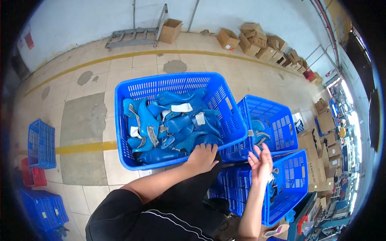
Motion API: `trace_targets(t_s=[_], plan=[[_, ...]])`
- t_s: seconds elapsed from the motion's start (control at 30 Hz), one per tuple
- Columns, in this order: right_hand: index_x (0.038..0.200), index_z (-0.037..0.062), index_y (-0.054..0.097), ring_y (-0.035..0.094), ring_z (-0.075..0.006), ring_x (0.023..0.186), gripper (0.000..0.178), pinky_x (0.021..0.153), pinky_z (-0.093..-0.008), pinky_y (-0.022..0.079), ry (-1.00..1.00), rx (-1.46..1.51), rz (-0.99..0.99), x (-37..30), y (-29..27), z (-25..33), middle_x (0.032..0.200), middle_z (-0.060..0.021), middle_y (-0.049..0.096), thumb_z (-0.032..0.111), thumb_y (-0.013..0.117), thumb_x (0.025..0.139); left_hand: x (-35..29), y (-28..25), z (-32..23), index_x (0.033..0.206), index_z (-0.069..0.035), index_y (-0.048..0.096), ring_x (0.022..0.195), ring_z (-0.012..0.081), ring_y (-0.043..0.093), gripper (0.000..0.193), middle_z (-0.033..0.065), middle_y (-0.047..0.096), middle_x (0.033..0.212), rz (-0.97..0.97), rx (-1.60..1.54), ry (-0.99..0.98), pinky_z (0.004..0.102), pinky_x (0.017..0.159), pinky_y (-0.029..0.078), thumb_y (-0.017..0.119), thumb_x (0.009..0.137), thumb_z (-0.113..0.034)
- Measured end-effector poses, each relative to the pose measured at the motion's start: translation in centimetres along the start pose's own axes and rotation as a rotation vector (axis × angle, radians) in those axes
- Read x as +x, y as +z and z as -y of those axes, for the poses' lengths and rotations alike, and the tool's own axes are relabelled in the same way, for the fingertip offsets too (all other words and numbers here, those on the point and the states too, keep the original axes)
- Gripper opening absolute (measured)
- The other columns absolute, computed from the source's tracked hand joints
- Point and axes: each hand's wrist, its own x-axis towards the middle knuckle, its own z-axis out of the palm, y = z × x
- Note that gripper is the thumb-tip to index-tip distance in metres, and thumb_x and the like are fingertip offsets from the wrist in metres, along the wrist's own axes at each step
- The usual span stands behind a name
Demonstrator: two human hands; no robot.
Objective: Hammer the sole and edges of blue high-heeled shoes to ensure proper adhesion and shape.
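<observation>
Blue crates [295,172] crowd R hand [262,164], cdbd boxes [250,45] nr wall [223,17].

Before you, a large, rectangular blue plastic basket with slotted walls [119,120] sits upright and open-topped. Inside it, your curved, glossy blue molded pieces [175,125] lie loosely heaped at mixed angles, some showing rough grey edges.

crate [237,127]: smooth plastic, slight gloss. curved pieces [177,124]: glossy, plastic-looking; edge strips [152,136]: rough, matt. carton [170,31]: matt cardboard. floor [120,64]: smooth tile.
</observation>
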Motion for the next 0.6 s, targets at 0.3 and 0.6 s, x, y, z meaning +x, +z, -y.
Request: trace_targets(t_s=[0.3, 0.6], plan=[[0.081, 0.0114, 0.062, 0.063, -0.0130, 0.053, 0.020, 0.055, -0.0266, 0.038, -1.707, -0.076, 0.272, -22.0, -0.9, 16.3, 0.064, 0.0005, 0.065, 0.026, 0.071, 0.091, 1.4, -1.1, 0.1, 0.148, 0.004, 0.055, 0.109, 0.0419, 0.067, 0.087, 0.0238, 0.071, 0.122, 0.013, -0.234, 0.008, 0.0506, 0.093, 0.057, 0.072, 0.094, -0.062], [0.065, 0.0162, 0.066, 0.049, -0.0070, 0.046, 0.019, 0.052, -0.0221, 0.030, -2.029, -0.665, 0.138, -31.6, -2.4, 17.9, 0.050, 0.0067, 0.058, 0.027, 0.074, 0.080, 2.5, -5.7, 9.2, 0.157, 0.000, 0.050, 0.143, 0.0460, 0.056, 0.077, 0.0308, 0.059, 0.152, 0.044, -0.338, -0.033, 0.0499, 0.122, 0.043, 0.075, 0.100, -0.045]])
